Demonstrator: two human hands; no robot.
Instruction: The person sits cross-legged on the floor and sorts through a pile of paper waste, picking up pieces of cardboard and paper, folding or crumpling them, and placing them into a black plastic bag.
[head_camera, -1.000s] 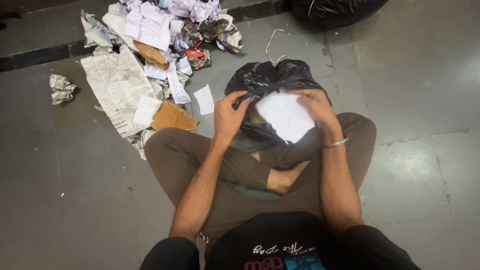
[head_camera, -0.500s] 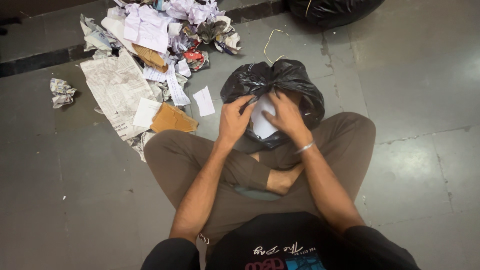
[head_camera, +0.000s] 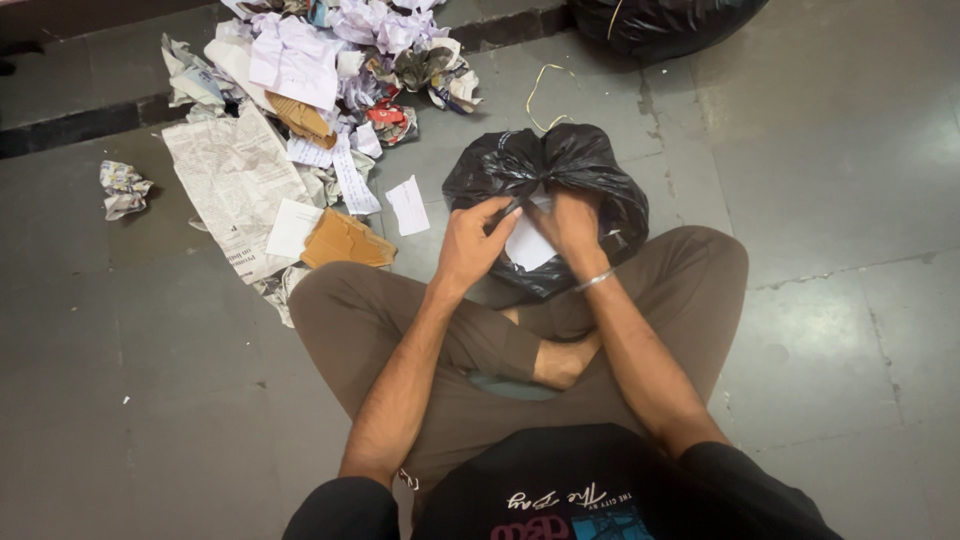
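I sit cross-legged on a grey tiled floor with a black plastic bag (head_camera: 590, 170) between my knees. My left hand (head_camera: 468, 245) pinches the near rim of the bag's mouth and holds it apart. My right hand (head_camera: 572, 222) presses a white sheet of paper (head_camera: 528, 244) down into the opening, fingers spread over it. Most of the sheet is inside the bag and only its lower part shows between my hands. A metal bangle sits on my right wrist.
A heap of waste paper (head_camera: 300, 70) lies at the upper left: a newspaper sheet (head_camera: 235, 180), brown cardboard pieces (head_camera: 345, 240), white slips (head_camera: 407, 205), crumpled balls (head_camera: 122, 187). A second black bag (head_camera: 665, 20) sits at the top edge. A yellow string (head_camera: 545, 85) lies behind the bag.
The white sheet was held wide above the bag's mouth; my right hand has pushed it down inside, so much less of it shows. My left hand stayed on the rim.
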